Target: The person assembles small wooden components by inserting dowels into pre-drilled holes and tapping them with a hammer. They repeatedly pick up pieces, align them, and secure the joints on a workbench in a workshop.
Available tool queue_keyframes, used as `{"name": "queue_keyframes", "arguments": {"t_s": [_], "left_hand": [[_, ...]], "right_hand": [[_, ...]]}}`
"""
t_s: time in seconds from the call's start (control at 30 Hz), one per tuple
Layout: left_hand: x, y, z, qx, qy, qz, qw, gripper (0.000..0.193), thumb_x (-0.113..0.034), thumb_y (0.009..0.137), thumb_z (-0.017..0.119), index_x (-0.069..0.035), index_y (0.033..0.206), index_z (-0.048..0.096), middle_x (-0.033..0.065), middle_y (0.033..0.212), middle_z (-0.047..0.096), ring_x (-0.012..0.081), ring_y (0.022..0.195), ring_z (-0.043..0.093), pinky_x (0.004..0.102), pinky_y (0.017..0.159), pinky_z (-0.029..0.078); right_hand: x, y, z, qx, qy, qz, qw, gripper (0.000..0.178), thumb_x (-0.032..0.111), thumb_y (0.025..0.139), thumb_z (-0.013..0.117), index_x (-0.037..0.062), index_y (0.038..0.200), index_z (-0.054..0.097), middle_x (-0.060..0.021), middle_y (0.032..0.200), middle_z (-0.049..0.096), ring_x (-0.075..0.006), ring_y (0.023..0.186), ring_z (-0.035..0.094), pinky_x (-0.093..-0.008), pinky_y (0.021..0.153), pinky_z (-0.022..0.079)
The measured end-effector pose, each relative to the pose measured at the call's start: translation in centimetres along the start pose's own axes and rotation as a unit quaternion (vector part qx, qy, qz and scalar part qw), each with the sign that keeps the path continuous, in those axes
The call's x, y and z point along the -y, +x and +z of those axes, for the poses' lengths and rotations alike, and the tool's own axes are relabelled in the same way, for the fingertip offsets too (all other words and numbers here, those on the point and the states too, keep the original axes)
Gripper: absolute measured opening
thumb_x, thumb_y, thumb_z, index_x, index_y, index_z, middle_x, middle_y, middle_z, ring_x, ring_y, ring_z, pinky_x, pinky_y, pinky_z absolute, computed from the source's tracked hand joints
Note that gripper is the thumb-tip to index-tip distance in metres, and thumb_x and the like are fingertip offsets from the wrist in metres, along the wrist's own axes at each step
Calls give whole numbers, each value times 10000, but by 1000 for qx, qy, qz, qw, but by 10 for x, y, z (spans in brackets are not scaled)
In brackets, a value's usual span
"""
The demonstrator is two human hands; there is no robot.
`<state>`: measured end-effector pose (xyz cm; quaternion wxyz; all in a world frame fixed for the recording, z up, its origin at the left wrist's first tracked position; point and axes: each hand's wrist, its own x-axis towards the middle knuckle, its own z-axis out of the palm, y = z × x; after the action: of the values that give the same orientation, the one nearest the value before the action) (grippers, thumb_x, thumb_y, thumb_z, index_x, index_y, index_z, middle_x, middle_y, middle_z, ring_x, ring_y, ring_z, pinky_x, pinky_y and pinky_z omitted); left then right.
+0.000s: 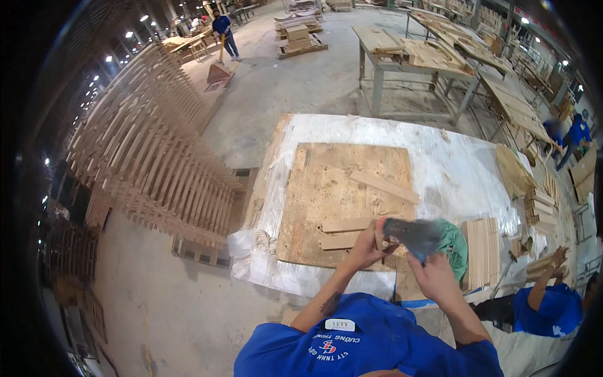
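My left hand is closed around a short piece of wood over the near part of a worn board. My right hand grips a dark, motion-blurred tool with a reddish front end, which meets the wood at my left fingers. Its exact kind cannot be made out. Just left of my left hand, two pale wooden strips lie side by side on the worn wooden board. Farther back, another strip lies at a slant. Right beside the tool is a crumpled green cloth or bag.
Plastic film covers the table around the board. Stacked strips stand at the right. A tall slatted wood stack rises at the left. A co-worker in blue is close on my right; another person pushes a cart far off.
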<state>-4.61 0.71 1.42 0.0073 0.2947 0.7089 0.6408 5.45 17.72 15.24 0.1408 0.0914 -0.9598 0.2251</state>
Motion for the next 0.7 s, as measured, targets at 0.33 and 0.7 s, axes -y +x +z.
{"name": "queue_keyframes", "arguments": {"t_s": [0.33, 0.7], "left_hand": [[-13, -10, 20, 75, -15, -72, 995, 673, -217, 767, 832, -40, 1325, 501, 162, 1153, 649, 335, 1053, 661, 384, 899, 523], [31, -28, 26, 227, 170, -46, 958, 645, -293, 790, 840, 49, 1276, 588, 205, 1336, 595, 337, 1194, 607, 413, 1045, 469]], "right_hand": [[-40, -64, 56, 0, 266, 267, 926, 315, 263, 975, 648, -52, 989, 631, -159, 751, 663, -328, 683, 645, -436, 663, 490], [-66, -111, 61, -125, 384, 454, 794, 266, 264, 936, 660, 11, 1021, 667, -98, 764, 677, -224, 670, 630, -403, 638, 504]]}}
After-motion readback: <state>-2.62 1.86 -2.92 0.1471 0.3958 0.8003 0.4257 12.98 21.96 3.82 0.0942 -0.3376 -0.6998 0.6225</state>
